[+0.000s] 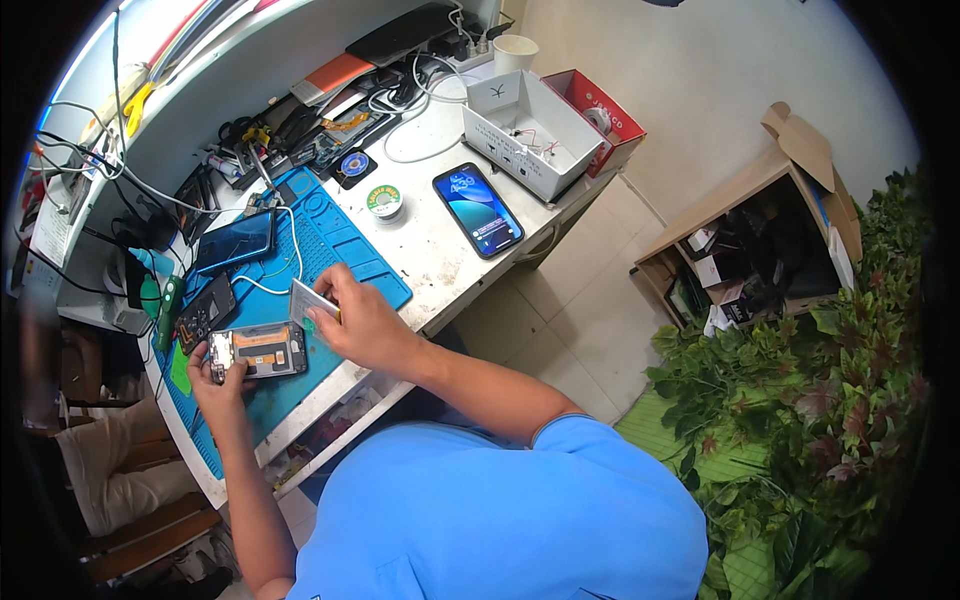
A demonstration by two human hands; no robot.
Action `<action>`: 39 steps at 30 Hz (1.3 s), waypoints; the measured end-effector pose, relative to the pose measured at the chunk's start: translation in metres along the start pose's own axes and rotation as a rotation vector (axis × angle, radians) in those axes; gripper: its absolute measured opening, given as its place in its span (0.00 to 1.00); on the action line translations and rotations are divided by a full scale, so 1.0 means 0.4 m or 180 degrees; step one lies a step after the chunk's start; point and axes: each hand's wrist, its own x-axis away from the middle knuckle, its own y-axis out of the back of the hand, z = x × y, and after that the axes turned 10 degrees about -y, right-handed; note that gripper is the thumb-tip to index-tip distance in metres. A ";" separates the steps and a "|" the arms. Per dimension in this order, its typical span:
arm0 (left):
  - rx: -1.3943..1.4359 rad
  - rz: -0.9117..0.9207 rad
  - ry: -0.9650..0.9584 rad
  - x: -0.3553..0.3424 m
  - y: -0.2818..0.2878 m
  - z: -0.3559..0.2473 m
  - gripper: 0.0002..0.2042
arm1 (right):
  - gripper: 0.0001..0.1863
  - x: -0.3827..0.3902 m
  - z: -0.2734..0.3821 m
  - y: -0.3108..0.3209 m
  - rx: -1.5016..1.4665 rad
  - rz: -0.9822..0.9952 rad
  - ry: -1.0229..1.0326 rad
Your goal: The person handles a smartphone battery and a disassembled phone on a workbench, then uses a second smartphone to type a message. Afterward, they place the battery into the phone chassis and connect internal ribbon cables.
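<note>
My left hand (pixel 218 387) grips the left end of an opened phone (pixel 282 352), its inside facing up with an orange flex cable across the middle. My right hand (pixel 362 322) pinches a thin silver-grey rectangular phone battery (pixel 303 304) by its edge, tilted up just above the phone's right end. A blue work mat (pixel 350 255) lies under both. Left of the phone, next to my left fingers, rests a dark phone back part (pixel 205 312). Farther back on the mat is a dark-blue phone (pixel 236 242) with a glossy face.
A lit smartphone (pixel 478 210) and a round tin (pixel 384 203) stand on the white bench to the right. Behind them are a white box (pixel 533 135), a red box (pixel 600 120) and a paper cup (pixel 514 54). Tools and cables clutter the back. A green screwdriver (pixel 168 312) lies left.
</note>
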 end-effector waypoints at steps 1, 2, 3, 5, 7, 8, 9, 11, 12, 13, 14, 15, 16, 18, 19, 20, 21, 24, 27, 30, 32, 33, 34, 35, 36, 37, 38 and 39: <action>-0.0436 0.0186 0.0030 0.009 0.020 -0.018 0.34 | 0.17 -0.006 -0.002 -0.003 0.0129 -0.0027 0.0149; -0.0874 0.0374 0.0061 0.018 0.036 -0.025 0.34 | 0.17 -0.012 -0.001 -0.005 0.0426 -0.0097 0.0293; -0.1110 0.0341 -0.0273 0.025 0.046 -0.012 0.33 | 0.17 -0.017 0.001 -0.007 0.0722 -0.0171 0.0435; -0.1735 0.0511 -0.0408 0.041 0.057 -0.029 0.33 | 0.16 -0.026 0.005 -0.001 0.1285 -0.0201 0.0657; -0.2421 0.0640 -0.0460 0.053 0.061 -0.064 0.34 | 0.16 -0.032 0.013 0.021 0.1802 -0.0095 0.0837; -0.2532 0.0681 -0.0394 0.059 0.059 -0.078 0.34 | 0.17 -0.031 0.021 0.032 0.1970 -0.0130 0.0802; -0.2646 0.0723 -0.0330 0.063 0.056 -0.092 0.34 | 0.18 -0.025 0.030 0.049 0.2135 -0.0167 0.0765; -0.2834 0.0762 -0.0271 0.073 0.065 -0.114 0.33 | 0.24 -0.019 0.033 0.099 0.2266 -0.0480 0.0759; -0.2902 0.0784 -0.0283 0.076 0.072 -0.122 0.33 | 0.28 -0.017 0.030 0.144 0.2238 -0.0771 0.0771; -0.2976 0.0819 -0.0306 0.074 0.076 -0.131 0.33 | 0.32 -0.015 0.034 0.210 0.2593 -0.1214 0.0611; -0.2882 0.0756 -0.0337 0.070 0.079 -0.141 0.33 | 0.36 -0.015 0.037 0.278 0.2941 -0.1660 0.0447; -0.2781 0.0705 -0.0379 0.066 0.080 -0.152 0.32 | 0.40 -0.015 0.033 0.340 0.3233 -0.1845 0.0205; -0.2696 0.0657 -0.0424 0.062 0.079 -0.167 0.32 | 0.43 -0.016 0.020 0.384 0.3508 -0.2030 -0.0051; -0.2344 0.0698 -0.0698 0.063 0.062 -0.186 0.27 | 0.45 -0.029 0.010 0.422 0.3635 -0.1668 -0.0619; -0.2174 0.0709 -0.0882 0.060 0.052 -0.183 0.25 | 0.46 -0.037 0.011 0.433 0.3679 -0.1485 -0.0892; -0.1991 0.0713 -0.1065 0.058 0.039 -0.184 0.24 | 0.46 -0.046 0.027 0.439 0.3541 -0.1397 -0.1031; -0.1813 0.0760 -0.1205 0.062 0.012 -0.196 0.21 | 0.47 -0.054 0.048 0.444 0.3403 -0.1309 -0.1170; -0.1161 0.1082 -0.1164 0.077 -0.050 -0.224 0.19 | 0.47 -0.049 0.080 0.443 0.3048 -0.1419 -0.1067; -0.0124 0.1540 -0.0788 0.082 -0.099 -0.210 0.18 | 0.46 -0.014 0.119 0.395 0.2574 -0.1638 -0.0621; 0.1268 0.2014 -0.0250 0.089 -0.170 -0.200 0.28 | 0.47 0.026 0.205 0.261 0.2213 -0.1328 0.0041; 0.2499 0.2166 0.0373 0.089 -0.232 -0.184 0.33 | 0.48 0.034 0.216 0.182 0.2266 -0.1163 0.0561; 0.2823 0.2235 0.0657 0.081 -0.252 -0.202 0.35 | 0.49 0.031 0.216 0.144 0.2234 -0.1070 0.0482; 0.3151 0.2299 0.0912 0.066 -0.263 -0.220 0.36 | 0.50 0.027 0.209 0.121 0.2135 -0.0929 0.0453; 0.3165 0.2258 0.0947 0.049 -0.269 -0.222 0.35 | 0.52 0.021 0.197 0.104 0.2049 -0.0816 0.0417; 0.3183 0.2217 0.0981 0.035 -0.271 -0.218 0.34 | 0.53 0.016 0.191 0.087 0.1966 -0.0702 0.0381; 0.3188 0.2157 0.1005 0.020 -0.262 -0.208 0.33 | 0.48 0.010 0.190 0.087 0.1587 -0.0292 0.0221; 0.3168 0.2202 0.1059 0.006 -0.249 -0.199 0.32 | 0.46 0.002 0.186 0.092 0.0670 0.0031 -0.0198; 0.3151 0.2249 0.1113 -0.006 -0.232 -0.188 0.30 | 0.43 -0.010 0.175 0.096 -0.0244 0.0350 -0.0623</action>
